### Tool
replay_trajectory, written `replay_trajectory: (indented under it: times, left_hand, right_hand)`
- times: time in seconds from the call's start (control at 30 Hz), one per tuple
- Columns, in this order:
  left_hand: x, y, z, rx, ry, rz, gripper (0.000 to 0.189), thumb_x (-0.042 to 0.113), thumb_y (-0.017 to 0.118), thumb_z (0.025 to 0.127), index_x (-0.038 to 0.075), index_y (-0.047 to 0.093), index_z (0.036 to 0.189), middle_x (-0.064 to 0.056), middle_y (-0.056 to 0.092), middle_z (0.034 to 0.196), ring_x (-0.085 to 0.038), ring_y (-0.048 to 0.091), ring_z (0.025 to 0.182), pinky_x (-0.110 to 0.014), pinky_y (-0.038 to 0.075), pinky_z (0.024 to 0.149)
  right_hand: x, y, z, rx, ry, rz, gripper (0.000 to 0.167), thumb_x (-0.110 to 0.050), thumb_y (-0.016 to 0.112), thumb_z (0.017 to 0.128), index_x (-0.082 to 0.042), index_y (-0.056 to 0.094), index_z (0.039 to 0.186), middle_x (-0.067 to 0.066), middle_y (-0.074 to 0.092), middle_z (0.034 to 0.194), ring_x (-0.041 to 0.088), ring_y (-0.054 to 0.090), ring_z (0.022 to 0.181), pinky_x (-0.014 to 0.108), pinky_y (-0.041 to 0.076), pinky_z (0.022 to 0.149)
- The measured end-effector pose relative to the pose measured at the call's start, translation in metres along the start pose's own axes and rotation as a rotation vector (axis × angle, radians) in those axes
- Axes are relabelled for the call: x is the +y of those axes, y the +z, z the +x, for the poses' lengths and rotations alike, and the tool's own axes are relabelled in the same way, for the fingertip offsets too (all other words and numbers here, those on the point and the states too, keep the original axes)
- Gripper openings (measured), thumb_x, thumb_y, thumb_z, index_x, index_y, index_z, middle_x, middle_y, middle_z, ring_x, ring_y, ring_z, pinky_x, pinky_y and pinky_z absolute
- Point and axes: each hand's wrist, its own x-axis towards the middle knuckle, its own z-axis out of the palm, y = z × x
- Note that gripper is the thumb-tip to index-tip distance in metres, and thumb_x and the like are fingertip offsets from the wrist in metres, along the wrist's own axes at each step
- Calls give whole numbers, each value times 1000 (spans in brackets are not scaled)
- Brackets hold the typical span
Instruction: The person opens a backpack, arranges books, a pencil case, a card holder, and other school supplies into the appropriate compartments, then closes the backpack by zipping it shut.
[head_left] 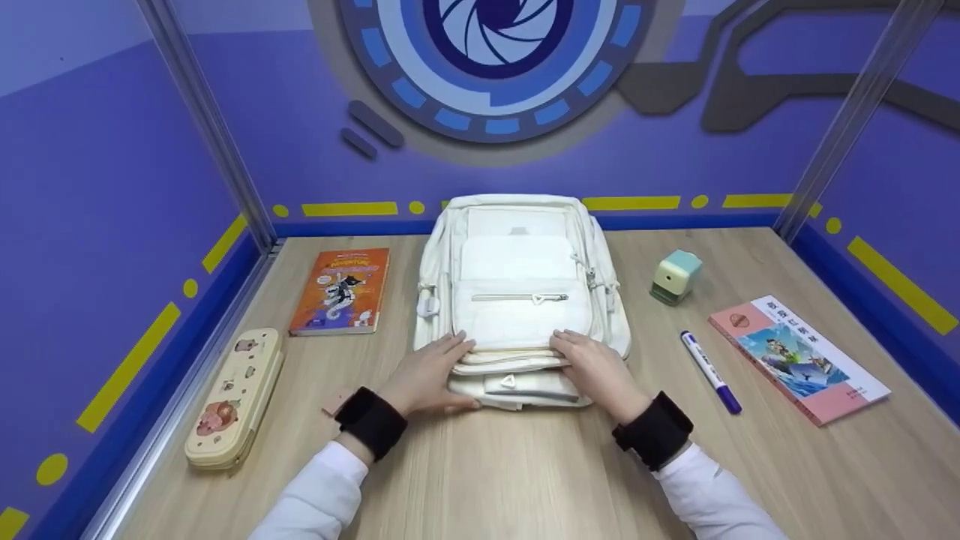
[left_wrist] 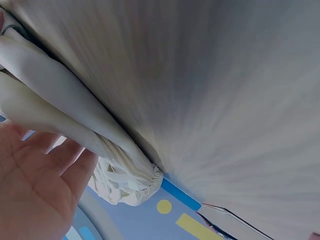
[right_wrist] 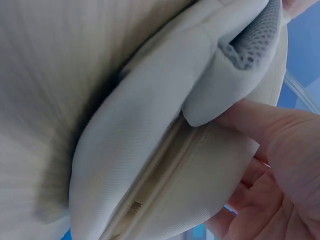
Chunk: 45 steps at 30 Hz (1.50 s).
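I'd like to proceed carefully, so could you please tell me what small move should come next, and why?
I would probably raise the upper layers of the white backpack slightly at its near end: the left hand and right hand touch it there, one on each side, and the right wrist view shows a long slit in its fabric, which a small lift might widen.

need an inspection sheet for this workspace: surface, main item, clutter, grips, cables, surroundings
Surface: light wood-grain tabletop.
Job's things: white backpack lying down, zipped front pocket facing up.
Clutter: to its left, orange book, cream pencil case and a small pink item, partly hidden; to its right, pencil sharpener, purple-capped marker, pink-and-white book.
Grips: left grip and right grip hold the backpack's near end.
Cables: nothing seen.
Surroundings: purple-blue wall panels, metal corner posts.
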Motion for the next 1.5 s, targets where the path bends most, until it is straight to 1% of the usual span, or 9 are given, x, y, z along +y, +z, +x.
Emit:
replay_trajectory:
  times: [0.2,0.33,0.53,0.67,0.8,0.9,1.03,1.27,1.5]
  left_hand:
    - [1,-3,1,-37,-24,-2,105,60,84,74,11,41,156,-16,37,165,-40,36,153,-58,33,124]
    - [2,-7,3,-54,-38,-33,106,56,88,71,11,42,156,-16,37,165,-40,36,154,-57,33,124]
    - [5,-9,1,-37,-39,-101,109,51,91,69,10,41,156,-18,34,167,-42,33,154,-58,29,126]
    - [13,-10,-4,22,-36,-114,102,54,88,72,10,45,153,-18,47,157,-39,47,145,-57,39,120]
    - [31,-20,-3,144,-15,-128,68,46,82,84,8,58,135,-13,66,125,-30,66,113,-47,56,95]
    - [50,-29,0,221,13,-140,36,34,79,90,9,66,113,-8,70,104,-22,68,93,-35,57,77]
    - [73,-28,5,252,69,-131,11,23,76,93,12,74,95,-2,75,91,-16,70,81,-25,55,69]
    - [88,1,13,343,52,-26,7,19,76,92,15,81,93,3,81,89,-12,75,78,-28,60,70]
    - [91,8,21,404,-1,57,8,18,76,92,16,82,87,4,80,84,-14,75,75,-31,59,65]
  right_hand:
    - [4,2,1,5,-37,-15,31,10,72,80,-1,69,109,20,75,118,38,74,100,49,62,79]
    - [7,1,4,9,-68,-35,20,8,71,81,-5,67,96,13,77,96,34,74,81,46,59,66]
    - [10,-5,11,-58,-30,-18,14,6,71,83,-6,67,90,11,75,81,32,71,71,46,56,63]
    - [11,-6,14,-80,-32,16,12,6,70,86,-5,69,92,12,76,83,31,72,74,45,58,67]
    - [13,-7,16,-89,-32,32,11,6,69,87,-4,69,93,12,75,83,31,72,75,44,59,70]
    - [15,-7,17,-94,-32,32,11,6,69,86,-4,69,92,12,75,83,31,72,75,44,59,70]
    - [18,-7,18,-98,-31,52,12,7,69,85,-5,69,90,11,75,82,30,72,74,43,58,68]
    - [20,-5,17,-125,-11,94,13,6,70,84,-5,71,90,11,76,83,29,73,75,44,58,69]
    - [22,-4,18,-134,30,146,13,3,70,88,-7,75,94,10,78,89,28,75,82,46,59,75]
